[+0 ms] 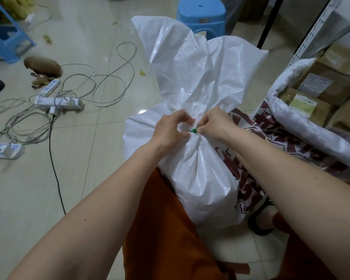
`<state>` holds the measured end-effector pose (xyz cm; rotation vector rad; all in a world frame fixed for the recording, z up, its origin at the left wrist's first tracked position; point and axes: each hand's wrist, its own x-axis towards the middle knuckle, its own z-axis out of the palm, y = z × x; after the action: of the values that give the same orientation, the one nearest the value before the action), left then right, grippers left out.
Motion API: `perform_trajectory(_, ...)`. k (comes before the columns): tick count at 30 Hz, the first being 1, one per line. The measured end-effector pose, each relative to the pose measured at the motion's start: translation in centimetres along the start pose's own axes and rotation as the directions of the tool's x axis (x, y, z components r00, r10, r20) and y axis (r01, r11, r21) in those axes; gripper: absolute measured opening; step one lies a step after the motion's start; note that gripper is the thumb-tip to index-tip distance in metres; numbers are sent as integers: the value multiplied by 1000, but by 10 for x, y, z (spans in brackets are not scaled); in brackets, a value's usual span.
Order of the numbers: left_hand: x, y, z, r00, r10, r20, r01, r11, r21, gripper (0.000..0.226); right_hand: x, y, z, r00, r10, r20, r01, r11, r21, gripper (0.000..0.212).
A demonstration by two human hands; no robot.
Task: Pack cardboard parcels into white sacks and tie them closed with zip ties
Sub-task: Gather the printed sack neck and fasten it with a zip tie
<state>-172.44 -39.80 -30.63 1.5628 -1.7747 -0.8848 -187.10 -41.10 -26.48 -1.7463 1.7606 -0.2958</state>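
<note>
Currently the step in hand is cinching the green zip tie (pixel 194 130) around the gathered neck of the white sack (pixel 198 174), which stands on the floor between the person's knees. To do this well, keep the neck bunched tightly with one hand, pull the tie tail straight away from its head, and seat the band below the loose flared top so it cannot slip off. Check that no fold escapes the loop before the final pull.

Left hand (pixel 171 129): fingers curled, pinching the bunched fabric at the neck just beside the tie. Right hand (pixel 213 125): fingers closed, pinching the tie; only a small green part shows between the fingertips, so whether the tail is already threaded cannot be told.

A second open sack (pixel 303 126) holding cardboard parcels (pixel 309 106) lies to the right, near a metal shelf upright (pixel 315 31).
</note>
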Motion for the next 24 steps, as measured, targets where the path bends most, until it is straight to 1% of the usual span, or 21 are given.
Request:
perform_trajectory(2,-2,0,2,1000,-24,14,24,999,-43,26,-1,5,0,1000,-21,4,21,999,32,19)
perform_trajectory(5,-2,0,4,999,-32,3,32,998,-50,18,-4,14,-8,997,-73,27,69,990,124,1)
perform_trajectory(8,0,2,6,1000,-25,-9,25,1000,-10,15,-7,21,-16,992,-112,63,98,976,192,3)
perform_trajectory(10,1,3,8,1000,-16,11,16,1000,-14,13,-8,25,-18,991,-115,76,96,972,216,5)
perform_trajectory(13,0,7,10,999,17,39,-16,1000,-22,17,-6,29,-19,992,-111,56,95,966,241,4)
perform_trajectory(15,0,11,11,999,34,14,-34,999,8,18,-5,31,-19,992,-115,45,100,963,249,5)
perform_trajectory(17,2,14,12,990,132,-57,-123,981,147,16,-6,30,-20,991,-127,48,111,961,252,6)
perform_trajectory(19,3,15,13,965,254,-68,-226,932,282,13,-8,30,-20,992,-120,39,105,957,271,9)
perform_trajectory(21,3,11,14,944,326,-58,-295,909,295,16,-10,30,-22,993,-118,12,109,952,287,11)
perform_trajectory(24,1,2,13,915,378,-142,-333,905,264,18,-12,30,-23,994,-113,-10,110,937,332,8)
